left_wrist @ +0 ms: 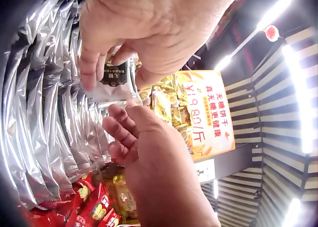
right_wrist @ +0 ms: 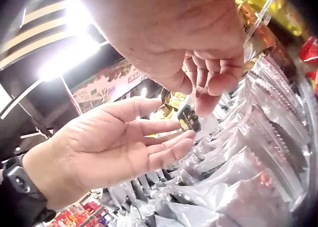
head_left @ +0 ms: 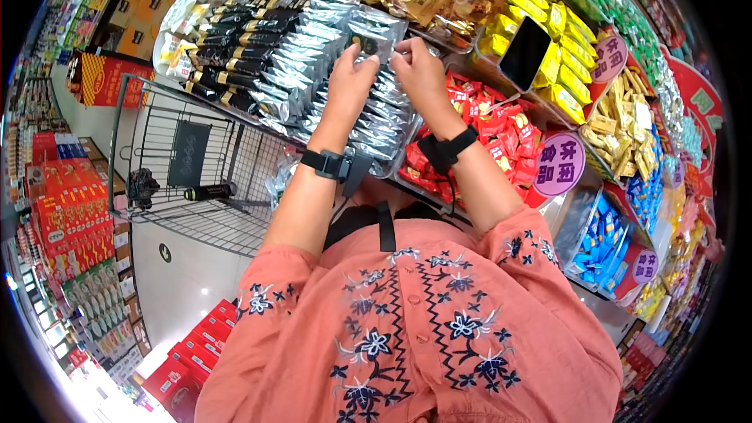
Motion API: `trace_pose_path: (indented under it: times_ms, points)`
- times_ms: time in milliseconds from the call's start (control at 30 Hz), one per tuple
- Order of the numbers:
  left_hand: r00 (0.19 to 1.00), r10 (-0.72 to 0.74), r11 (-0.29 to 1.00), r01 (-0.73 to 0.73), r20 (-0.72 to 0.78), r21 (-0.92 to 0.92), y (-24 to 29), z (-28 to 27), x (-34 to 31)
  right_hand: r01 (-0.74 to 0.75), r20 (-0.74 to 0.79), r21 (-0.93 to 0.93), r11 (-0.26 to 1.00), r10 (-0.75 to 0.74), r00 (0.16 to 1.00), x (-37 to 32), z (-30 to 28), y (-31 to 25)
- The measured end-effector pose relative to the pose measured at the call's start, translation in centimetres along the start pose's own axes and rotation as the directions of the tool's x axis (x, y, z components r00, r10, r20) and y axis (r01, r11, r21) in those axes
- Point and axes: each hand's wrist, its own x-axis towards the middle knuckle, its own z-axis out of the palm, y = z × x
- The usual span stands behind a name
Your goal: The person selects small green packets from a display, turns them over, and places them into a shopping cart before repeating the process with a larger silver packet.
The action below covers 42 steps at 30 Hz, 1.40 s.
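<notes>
Both hands meet over the far end of a row of silver packets. My left hand holds one silver packet with a black label at its fingertips, its fingers on either side of the label in the left wrist view. My right hand pinches the same packet's edge between thumb and curled fingers. In the right wrist view the packet's dark label shows between the two hands, the rest partly hidden by fingers. More silver packets stand close below.
Black-and-gold packets lie left of the silver ones. Red packets fill a bin at the right, yellow ones beyond. A phone-like black screen stands by them. A wire shopping cart is at the left. A price sign rises behind.
</notes>
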Motion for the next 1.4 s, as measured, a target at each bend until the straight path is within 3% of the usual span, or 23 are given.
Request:
trace_pose_path:
  times_ms: [100,133,167,233,300,433,500,633,700,733,833,900,1000,1133,1400]
  points:
    - [0.996,0.080,0.989,-0.083,0.025,0.126,0.9,-1.3,-1.7,-0.009,0.043,0.120,0.993,0.004,0.999,-0.8,0.1,-0.1]
    - [0.991,0.131,0.991,-0.131,-0.004,0.034,1.3,-1.6,-2.7,-0.001,0.068,0.142,0.990,-0.009,0.998,-1.2,0.3,-0.1]
    - [0.984,0.170,0.984,-0.172,-0.043,-0.052,1.8,-2.2,-4.1,-0.111,0.153,0.240,0.964,0.076,0.985,-2.4,-0.6,-3.3]
    - [0.992,0.112,0.972,-0.121,-0.055,-0.202,3.9,-4.3,-7.5,-0.113,0.258,0.329,0.938,0.025,0.966,-3.9,-0.5,-4.3]
    - [0.983,0.138,0.981,-0.153,-0.119,-0.121,3.0,-8.0,-10.3,-0.177,0.364,0.346,0.921,0.042,0.931,-5.4,-0.2,-6.3]
    - [0.917,-0.066,0.996,0.034,-0.394,-0.087,-3.6,-16.7,-13.8,-0.321,0.590,0.302,0.897,0.088,0.802,-8.0,1.7,-8.6]
    - [0.860,-0.189,0.980,0.193,-0.474,-0.041,-9.9,-21.6,-15.5,-0.274,0.702,0.212,0.938,0.049,0.710,-8.9,2.9,-9.3]
    - [0.786,-0.426,0.863,0.501,-0.448,0.059,-21.0,-27.3,-19.3,-0.218,0.770,0.192,0.957,-0.009,0.638,-11.6,7.0,-9.2]
    - [0.763,-0.472,0.804,0.578,-0.441,0.140,-23.8,-27.3,-20.7,-0.270,0.864,0.080,0.960,0.068,0.498,-12.5,8.4,-8.8]
    - [0.749,-0.501,0.761,0.620,-0.433,0.192,-26.5,-27.5,-21.2,-0.243,0.880,0.072,0.967,0.053,0.471,-13.3,9.4,-7.8]
    - [0.876,-0.368,0.726,0.481,-0.313,0.492,-31.1,-26.9,-22.4,-0.189,0.923,0.001,0.982,0.071,0.377,-15.3,11.4,-5.8]
    - [0.848,-0.426,0.654,0.530,-0.315,0.541,-32.8,-25.5,-22.8,-0.107,0.940,-0.058,0.993,0.090,0.329,-15.9,12.1,-4.8]
    - [0.836,-0.507,0.590,0.515,-0.211,0.622,-34.7,-24.6,-22.9,-0.158,0.941,-0.068,0.985,0.116,0.319,-17.2,13.1,-2.7]
    - [0.799,-0.554,0.428,0.516,-0.235,0.742,-36.7,-22.8,-22.8,-0.173,0.929,-0.127,0.977,0.178,0.324,-17.9,14.2,-1.0]
    - [0.777,-0.568,0.296,0.500,-0.270,0.814,-36.9,-22.0,-22.9,-0.189,0.906,-0.218,0.957,0.271,0.325,-18.7,15.4,0.7]
